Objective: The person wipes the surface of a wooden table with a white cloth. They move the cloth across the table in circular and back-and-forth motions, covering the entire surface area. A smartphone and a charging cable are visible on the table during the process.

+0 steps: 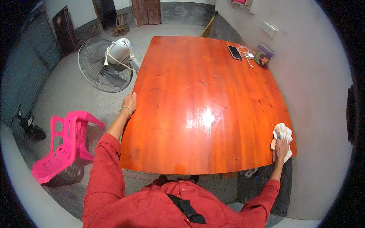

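Note:
A glossy orange-brown wooden table (178, 83) fills the middle of the view. My left hand (130, 102) grips its left edge, with some of the fingers hidden below the rim. A pale bracelet circles that wrist. Near the table's front right corner, my right hand (281, 149) presses down on a crumpled white cloth (282, 132), its fingers bunched into the fabric. The cloth has faint orange patches and lies close to the wall.
A phone (234, 52), a white charger with cable (249, 56) and a purple container (263, 55) sit at the far right. Left stand a fan (119, 51) and a pink plastic chair (70, 140). The wall (315, 95) borders the table's right side.

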Demonstrator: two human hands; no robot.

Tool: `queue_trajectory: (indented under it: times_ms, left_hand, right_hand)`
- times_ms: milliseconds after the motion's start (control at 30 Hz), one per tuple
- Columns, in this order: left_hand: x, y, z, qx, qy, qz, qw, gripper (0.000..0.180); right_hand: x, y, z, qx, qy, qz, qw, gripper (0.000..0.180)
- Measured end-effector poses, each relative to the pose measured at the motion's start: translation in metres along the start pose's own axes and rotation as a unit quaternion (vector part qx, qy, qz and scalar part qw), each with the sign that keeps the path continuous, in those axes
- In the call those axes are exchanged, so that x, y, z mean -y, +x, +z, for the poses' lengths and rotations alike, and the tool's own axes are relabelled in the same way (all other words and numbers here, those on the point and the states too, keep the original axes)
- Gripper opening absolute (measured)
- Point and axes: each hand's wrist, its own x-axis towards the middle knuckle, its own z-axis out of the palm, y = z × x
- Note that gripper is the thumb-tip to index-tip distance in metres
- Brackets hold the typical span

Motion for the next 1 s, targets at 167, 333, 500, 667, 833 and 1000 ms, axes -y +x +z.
queue_trajectory:
  times_ms: [167,333,500,667,833,1000]
  left_hand:
    - [0.002,0.005,0.003,-0.001,-0.010,0.032,0.999,0.057]
    - [0.008,0.000,-0.002,0.008,0.000,0.023,1.000,0.057]
    - [-0.003,-0.004,-0.007,0.010,0.009,-0.011,1.000,0.057]
    - [-0.003,0.000,-0.001,0.020,0.025,-0.013,0.999,0.056]
    - [-0.013,-0.001,-0.002,0.016,0.011,0.003,1.000,0.056]
    - [-0.006,-0.002,-0.006,0.025,0.018,-0.008,0.999,0.055]
  right_hand:
    - [0.075,0.031,0.038,0.096,-0.040,-0.028,0.994,0.056]
    - [0.181,-0.075,0.012,0.100,0.076,-0.282,0.951,0.054]
    - [0.132,-0.110,-0.012,0.095,0.121,-0.292,0.944,0.052]
    - [0.101,-0.029,0.001,0.115,0.079,-0.155,0.978,0.050]
    - [0.159,0.009,0.068,0.056,0.049,-0.194,0.978,0.050]
    - [0.278,-0.101,0.026,0.146,0.120,-0.417,0.889,0.058]
